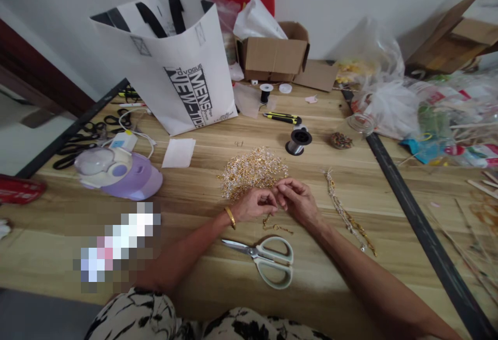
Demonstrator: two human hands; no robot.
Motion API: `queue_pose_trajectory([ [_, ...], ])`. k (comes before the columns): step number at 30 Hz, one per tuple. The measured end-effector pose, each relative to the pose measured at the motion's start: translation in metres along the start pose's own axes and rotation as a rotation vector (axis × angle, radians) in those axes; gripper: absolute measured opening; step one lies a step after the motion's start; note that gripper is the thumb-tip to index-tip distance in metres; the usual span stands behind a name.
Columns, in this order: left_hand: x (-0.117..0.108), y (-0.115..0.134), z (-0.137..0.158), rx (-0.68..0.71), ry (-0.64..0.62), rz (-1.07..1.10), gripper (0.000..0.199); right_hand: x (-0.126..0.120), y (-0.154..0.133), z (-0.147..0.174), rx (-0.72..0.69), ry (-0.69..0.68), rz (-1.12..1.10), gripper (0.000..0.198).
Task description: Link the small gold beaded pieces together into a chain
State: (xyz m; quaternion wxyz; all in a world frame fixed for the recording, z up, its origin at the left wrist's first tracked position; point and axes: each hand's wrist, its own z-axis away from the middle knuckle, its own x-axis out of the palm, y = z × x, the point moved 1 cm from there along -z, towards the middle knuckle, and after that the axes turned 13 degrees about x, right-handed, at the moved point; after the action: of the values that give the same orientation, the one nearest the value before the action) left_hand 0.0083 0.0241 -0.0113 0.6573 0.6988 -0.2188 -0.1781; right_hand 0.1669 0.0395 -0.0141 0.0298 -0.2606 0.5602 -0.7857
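Note:
My left hand (257, 203), with a gold bracelet (230, 217) on its wrist, pinches thumb to fingers beside my right hand (298, 197). The right fingertips are also pressed together, nearly touching the left ones. Between and below them runs a thin gold chain (286, 231), its loose end lying on the table. What exactly the fingertips grip is too small to see. Just beyond the hands lies a heap of gold chain with clear beads (249, 171). Scissors with pale handles (268, 259) lie slightly open in front. Finished-looking gold and silver strands (344, 210) lie right of my right hand.
Behind the heap are a wire spool (299, 142), a yellow-black cutter knife (282, 117) and a dish of small beads (341, 140). A white shopping bag (171, 70), a purple bottle (120, 174) and black-handled scissors (73, 145) stand left. Cardboard box (272, 55) and plastic bags (381, 91) line the back.

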Motion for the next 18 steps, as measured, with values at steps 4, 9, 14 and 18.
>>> queue_pose_trajectory([
  [4, 0.0007, -0.0009, -0.0003, -0.012, -0.007, -0.002, 0.010, 0.0005, 0.0002, -0.0001, 0.022, -0.017, -0.058, 0.011],
  [9, 0.0004, -0.0026, -0.0003, 0.001, -0.008, 0.019, 0.010, -0.0006, 0.0006, -0.0004, 0.035, -0.007, -0.069, 0.010],
  [14, -0.0029, 0.0007, -0.0008, 0.100, 0.045, -0.037, 0.011, -0.0035, 0.0018, -0.0015, 0.038, 0.028, -0.040, 0.014],
  [18, -0.0088, 0.0069, -0.0023, 0.243, 0.197, -0.120, 0.010, -0.0049, 0.0021, -0.0014, 0.032, 0.028, 0.015, 0.018],
])
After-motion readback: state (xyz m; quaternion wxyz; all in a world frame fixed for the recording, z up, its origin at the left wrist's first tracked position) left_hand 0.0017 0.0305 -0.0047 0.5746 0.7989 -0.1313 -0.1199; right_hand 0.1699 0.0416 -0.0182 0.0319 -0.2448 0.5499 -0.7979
